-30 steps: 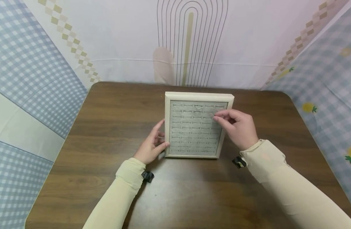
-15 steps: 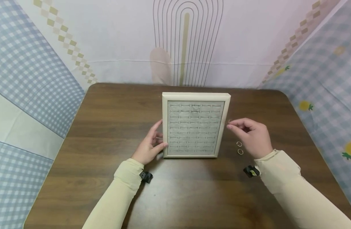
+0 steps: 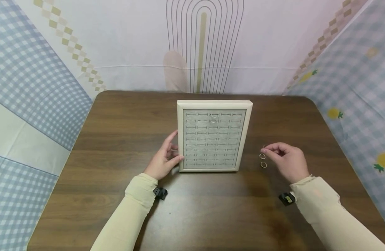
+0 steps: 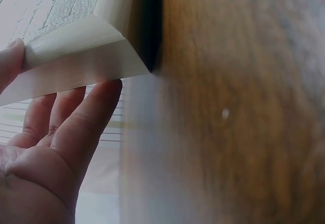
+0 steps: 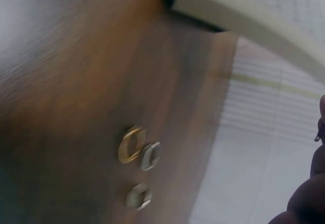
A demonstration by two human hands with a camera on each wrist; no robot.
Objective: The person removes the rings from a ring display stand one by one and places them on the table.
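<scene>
A ring display frame (image 3: 244,139) with a cream border and a grey slotted insert stands upright on the table. Two rings sit in its upper middle slots, one a silver-looking ring (image 3: 214,115). My left hand (image 3: 162,162) holds the frame's left side, thumb on the front edge and fingers (image 4: 94,115) against the side and back. To the right of the frame, my right hand (image 3: 287,160) pinches a small ring (image 5: 320,132) between thumb and forefinger, mostly hidden. Below those fingertips lie a gold ring (image 5: 132,144), a silver ring (image 5: 151,156) and a paler ring (image 5: 138,196).
The brown wooden table (image 3: 123,139) carries the frame and the loose rings. A white patterned cloth (image 3: 132,42) hangs behind its back edge. Blue checked cloths hang at the left (image 3: 29,87) and right (image 3: 352,87).
My right hand has moved from the frame's upper right slots down and right to above the loose rings, pinching the small ring. My left hand keeps its hold on the frame.
</scene>
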